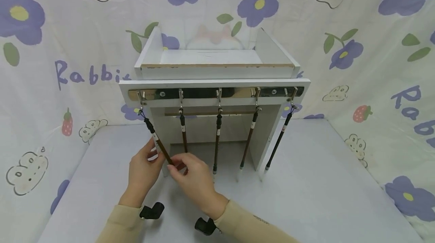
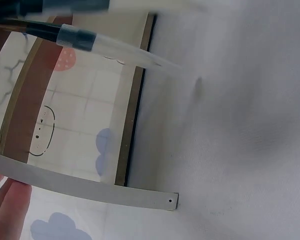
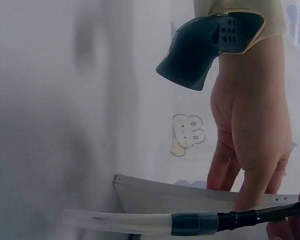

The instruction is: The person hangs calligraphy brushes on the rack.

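A white wooden rack (image 1: 212, 73) carries a metal hook rail (image 1: 200, 93) from which several calligraphy brushes hang by loops. My right hand (image 1: 193, 175) pinches the lower handle of the leftmost brush (image 1: 159, 141), which slants down to the right from its hook. White bristles and a black ferrule (image 3: 195, 223) show past the fingers in the right wrist view. Behind that brush, my left hand (image 1: 144, 167) grips the rack's left side panel (image 2: 80, 182), with fingers (image 2: 12, 210) on either side of its edge. The neighbouring brush (image 1: 184, 133) hangs partly hidden behind my right hand.
Further right hang a middle brush (image 1: 216, 143), another brush (image 1: 249, 139) and the rightmost brush (image 1: 279, 141), tips pointing down. The rack stands on a white tabletop (image 1: 323, 182) before a flower-patterned backdrop (image 1: 302, 27). Black wrist cameras (image 1: 153, 211) sit below both hands.
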`<state>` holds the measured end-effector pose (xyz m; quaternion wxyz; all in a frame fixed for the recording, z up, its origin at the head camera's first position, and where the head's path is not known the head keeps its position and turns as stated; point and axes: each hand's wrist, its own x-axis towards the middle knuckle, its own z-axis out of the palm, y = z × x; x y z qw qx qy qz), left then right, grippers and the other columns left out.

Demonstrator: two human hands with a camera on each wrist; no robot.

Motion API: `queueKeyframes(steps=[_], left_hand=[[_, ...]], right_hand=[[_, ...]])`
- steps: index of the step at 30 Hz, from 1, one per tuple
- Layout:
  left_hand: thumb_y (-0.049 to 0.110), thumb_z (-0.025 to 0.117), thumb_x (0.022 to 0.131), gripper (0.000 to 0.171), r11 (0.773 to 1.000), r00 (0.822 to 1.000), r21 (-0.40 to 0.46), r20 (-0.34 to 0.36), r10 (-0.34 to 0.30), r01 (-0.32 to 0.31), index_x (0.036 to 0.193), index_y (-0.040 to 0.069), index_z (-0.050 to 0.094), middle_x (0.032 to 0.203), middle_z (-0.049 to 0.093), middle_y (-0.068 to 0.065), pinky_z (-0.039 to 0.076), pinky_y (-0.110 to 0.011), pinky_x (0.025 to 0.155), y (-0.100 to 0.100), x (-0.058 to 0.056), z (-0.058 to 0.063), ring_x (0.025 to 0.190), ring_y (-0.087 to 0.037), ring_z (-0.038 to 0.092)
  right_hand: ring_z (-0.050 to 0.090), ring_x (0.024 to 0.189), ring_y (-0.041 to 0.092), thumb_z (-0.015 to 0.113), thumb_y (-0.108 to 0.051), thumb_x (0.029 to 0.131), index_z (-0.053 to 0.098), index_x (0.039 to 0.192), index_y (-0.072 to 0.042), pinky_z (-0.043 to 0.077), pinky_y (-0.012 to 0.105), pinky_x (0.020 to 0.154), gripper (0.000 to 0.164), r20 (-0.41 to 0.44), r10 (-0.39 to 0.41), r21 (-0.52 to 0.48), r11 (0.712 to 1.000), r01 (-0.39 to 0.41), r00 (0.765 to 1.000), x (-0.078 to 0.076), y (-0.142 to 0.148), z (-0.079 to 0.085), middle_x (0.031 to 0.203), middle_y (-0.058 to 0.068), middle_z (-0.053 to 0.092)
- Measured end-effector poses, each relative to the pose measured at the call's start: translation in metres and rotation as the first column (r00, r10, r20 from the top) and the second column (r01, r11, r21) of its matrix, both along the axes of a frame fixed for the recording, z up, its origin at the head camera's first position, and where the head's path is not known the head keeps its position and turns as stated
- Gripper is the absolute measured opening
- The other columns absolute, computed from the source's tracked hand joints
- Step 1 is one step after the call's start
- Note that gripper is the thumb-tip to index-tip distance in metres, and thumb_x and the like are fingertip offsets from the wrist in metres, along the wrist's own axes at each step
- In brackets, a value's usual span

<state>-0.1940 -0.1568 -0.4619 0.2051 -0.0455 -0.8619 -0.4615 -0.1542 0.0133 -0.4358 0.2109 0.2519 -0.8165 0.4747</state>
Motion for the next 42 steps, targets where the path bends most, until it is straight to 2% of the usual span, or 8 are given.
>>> queueKeyframes(steps=[3, 13, 20, 28, 31, 34, 38, 42], left_hand=[[0.013, 0.064, 0.091, 0.054, 1.0, 1.0, 0.0, 0.0, 0.004, -0.004, 0.143, 0.017, 0.05, 0.13, 0.059, -0.016, 0.058, -0.042, 0.079, 0.001, -0.001, 0.0, 0.104, -0.033, 0.065], [0.017, 0.067, 0.091, 0.055, 1.0, 1.0, 0.002, -0.008, -0.002, 0.002, 0.142, 0.022, 0.051, 0.131, 0.058, -0.014, 0.058, -0.042, 0.079, 0.004, -0.005, -0.002, 0.102, -0.032, 0.066], [0.015, 0.067, 0.091, 0.054, 1.0, 1.0, -0.003, -0.014, -0.004, 0.004, 0.142, 0.02, 0.051, 0.131, 0.058, -0.014, 0.058, -0.043, 0.079, 0.005, -0.006, -0.001, 0.102, -0.032, 0.066], [0.015, 0.07, 0.088, 0.033, 1.0, 1.0, -0.02, 0.002, 0.004, -0.004, 0.119, 0.019, 0.063, 0.121, 0.065, -0.012, 0.059, -0.041, 0.075, 0.008, -0.008, 0.0, 0.1, -0.031, 0.067], [0.016, 0.07, 0.089, 0.034, 1.0, 1.0, -0.024, 0.012, 0.002, -0.002, 0.121, 0.02, 0.062, 0.122, 0.064, -0.012, 0.059, -0.041, 0.076, 0.007, -0.008, 0.001, 0.101, -0.031, 0.067], [0.017, 0.07, 0.09, 0.036, 0.999, 0.999, -0.028, 0.036, -0.014, 0.015, 0.124, 0.02, 0.061, 0.124, 0.063, -0.012, 0.059, -0.042, 0.077, 0.003, -0.006, 0.002, 0.103, -0.031, 0.066], [0.016, 0.066, 0.093, 0.044, 0.997, 0.993, -0.026, 0.088, -0.076, 0.078, 0.135, 0.015, 0.055, 0.13, 0.058, -0.015, 0.058, -0.043, 0.08, -0.002, 0.0, 0.002, 0.107, -0.034, 0.063], [0.011, 0.059, 0.095, 0.052, 0.99, 0.983, -0.047, 0.134, -0.128, 0.136, 0.145, 0.008, 0.043, 0.138, 0.051, -0.017, 0.054, -0.042, 0.088, -0.009, 0.009, -0.003, 0.117, -0.035, 0.057]], right_hand=[[0.063, 0.079, 0.005, 0.068, -0.018, 0.091, 0.069, 0.102, -0.014, 0.051, 0.014, 0.063, 0.012, -0.011, -0.016, -0.007, 1.0, 0.016, 1.0, -0.003, -0.004, -0.003, 0.092, -0.006, 0.065], [0.061, 0.08, 0.0, 0.068, -0.018, 0.091, 0.069, 0.101, -0.014, 0.055, 0.02, 0.063, 0.011, 0.011, -0.047, -0.018, 0.999, 0.047, 0.999, -0.004, -0.006, -0.005, 0.093, -0.008, 0.067], [0.061, 0.08, -0.001, 0.068, -0.018, 0.091, 0.069, 0.101, -0.014, 0.055, 0.02, 0.063, 0.011, 0.0, -0.049, -0.011, 0.999, 0.049, 0.999, -0.004, -0.005, -0.005, 0.094, -0.008, 0.066], [0.062, 0.08, 0.004, 0.068, -0.015, 0.091, 0.068, 0.101, -0.013, 0.053, 0.016, 0.064, 0.01, -0.009, -0.034, 0.005, 0.999, 0.034, 0.999, -0.002, -0.001, -0.006, 0.095, -0.005, 0.066], [0.061, 0.081, 0.004, 0.067, -0.016, 0.091, 0.067, 0.102, -0.013, 0.054, 0.017, 0.065, 0.011, -0.034, -0.014, 0.019, 1.0, 0.014, 0.999, -0.001, 0.002, -0.007, 0.095, -0.005, 0.065], [0.06, 0.082, 0.003, 0.066, -0.018, 0.092, 0.067, 0.103, -0.013, 0.054, 0.017, 0.066, 0.012, -0.105, -0.011, 0.067, 0.998, 0.018, 0.994, 0.001, 0.01, -0.007, 0.094, -0.006, 0.065], [0.062, 0.086, 0.006, 0.066, -0.025, 0.092, 0.067, 0.104, -0.013, 0.054, 0.021, 0.072, 0.017, -0.218, -0.036, 0.171, 0.982, 0.075, 0.975, 0.004, 0.029, -0.008, 0.095, -0.004, 0.067], [0.064, 0.096, 0.011, 0.066, -0.035, 0.091, 0.067, 0.113, -0.012, 0.055, 0.029, 0.08, 0.031, -0.233, -0.032, 0.281, 0.955, 0.099, 0.972, 0.012, 0.055, -0.01, 0.104, -0.001, 0.069]])
